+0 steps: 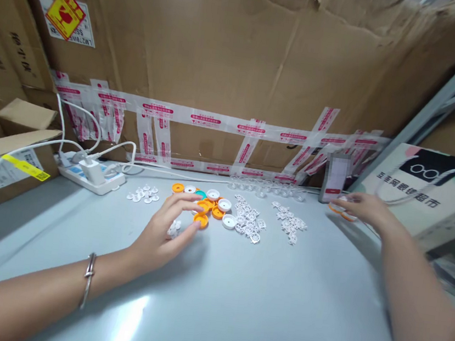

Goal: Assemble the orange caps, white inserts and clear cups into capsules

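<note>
My left hand [170,230] hovers with fingers apart at the left side of a group of round caps, its thumb tip near an orange cap [201,221]. White caps [229,221] and a teal one [200,194] lie in the same group. At the far right, my right hand [361,208] has its fingers bent down over orange and white round pieces [342,211]; its hold on them is too small to make out. Small white openwork parts [249,221] lie right of the caps, with another group of white parts [290,221] farther right.
White discs [144,193] lie at the left near a power strip [94,175] with cables. Clear pieces [267,188] line the table's back. A phone [335,177] leans upright at the right, beside a printed box [420,188]. A large cardboard box [224,59] stands behind.
</note>
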The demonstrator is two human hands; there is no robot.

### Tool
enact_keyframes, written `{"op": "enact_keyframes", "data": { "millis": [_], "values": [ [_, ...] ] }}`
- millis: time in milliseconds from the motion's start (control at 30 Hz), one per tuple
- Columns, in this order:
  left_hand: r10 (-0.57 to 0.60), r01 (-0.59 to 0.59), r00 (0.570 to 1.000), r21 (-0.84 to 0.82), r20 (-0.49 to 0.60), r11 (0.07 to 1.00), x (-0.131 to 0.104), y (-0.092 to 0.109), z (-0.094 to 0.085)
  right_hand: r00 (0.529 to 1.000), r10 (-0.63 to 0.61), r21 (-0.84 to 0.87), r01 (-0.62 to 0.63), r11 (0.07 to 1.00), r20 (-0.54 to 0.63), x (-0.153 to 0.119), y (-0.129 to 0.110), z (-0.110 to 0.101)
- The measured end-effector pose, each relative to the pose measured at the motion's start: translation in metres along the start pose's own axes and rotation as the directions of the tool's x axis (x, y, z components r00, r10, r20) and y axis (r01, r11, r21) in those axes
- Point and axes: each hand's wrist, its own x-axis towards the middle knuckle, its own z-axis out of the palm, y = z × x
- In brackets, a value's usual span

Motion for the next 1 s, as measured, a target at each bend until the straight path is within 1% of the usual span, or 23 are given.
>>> {"op": "enact_keyframes", "data": {
  "millis": [100, 167, 233, 267, 300, 367, 400, 433, 533, 633, 700, 767, 867, 1000],
  "values": [
    [0.019, -0.013, 0.997, 0.089, -0.069, 0.996, 0.011, -0.008, -0.012, 0.997, -0.011, -0.118, 0.021, 0.993, 0.078, 0.007, 0.007, 0.009],
    [0.037, -0.016, 0.995, 0.218, -0.093, 0.976, 0.022, -0.018, -0.026, 0.995, -0.026, -0.177, 0.042, 0.983, 0.093, 0.009, 0.011, 0.013],
    [0.038, -0.021, 0.999, 0.395, -0.034, 0.919, 0.033, -0.035, -0.044, 0.995, -0.036, -0.231, 0.058, 0.971, 0.098, 0.011, 0.016, 0.016],
    [0.023, -0.004, 0.999, 0.469, -0.034, 0.883, 0.038, -0.045, -0.053, 0.994, -0.04, -0.256, 0.065, 0.964, 0.1, 0.011, 0.018, 0.017],
    [-0.021, 0.033, 0.999, 0.515, -0.029, 0.857, 0.042, -0.056, -0.063, 0.993, -0.044, -0.28, 0.072, 0.957, 0.105, 0.013, 0.021, 0.018],
    [-0.164, 0.122, 0.986, 0.558, 0.026, 0.821, 0.047, -0.079, -0.08, 0.992, -0.05, -0.323, 0.084, 0.943, 0.113, 0.016, 0.026, 0.02],
    [-0.248, 0.162, 0.966, 0.574, 0.074, 0.802, 0.048, -0.089, -0.088, 0.993, -0.047, -0.345, 0.083, 0.935, 0.113, 0.019, 0.029, 0.022],
    [-0.337, 0.206, 0.933, 0.588, 0.122, 0.782, 0.049, -0.098, -0.096, 0.993, -0.039, -0.368, 0.077, 0.926, 0.108, 0.021, 0.031, 0.024],
    [-0.427, 0.221, 0.878, 0.607, 0.216, 0.763, 0.049, -0.114, -0.11, 0.996, -0.011, -0.437, 0.048, 0.898, 0.085, 0.029, 0.038, 0.031],
    [-0.439, 0.179, 0.837, 0.594, 0.327, 0.784, 0.048, -0.114, -0.113, 0.996, -0.01, -0.477, 0.051, 0.877, 0.089, 0.034, 0.044, 0.036],
    [-0.429, 0.137, 0.807, 0.578, 0.406, 0.804, 0.049, -0.11, -0.111, 0.996, -0.011, -0.494, 0.056, 0.868, 0.092, 0.035, 0.046, 0.037],
    [-0.424, 0.091, 0.781, 0.588, 0.459, 0.804, 0.048, -0.105, -0.106, 0.996, -0.012, -0.506, 0.057, 0.86, 0.091, 0.034, 0.046, 0.037],
    [-0.428, 0.044, 0.757, 0.615, 0.494, 0.787, 0.046, -0.101, -0.096, 0.997, -0.023, -0.512, 0.055, 0.857, 0.07, 0.03, 0.042, 0.035],
    [-0.438, 0.052, 0.752, 0.618, 0.493, 0.785, 0.043, -0.104, -0.089, 0.999, -0.044, -0.507, 0.022, 0.862, -0.032, 0.022, 0.029, 0.028]
  ]
}}
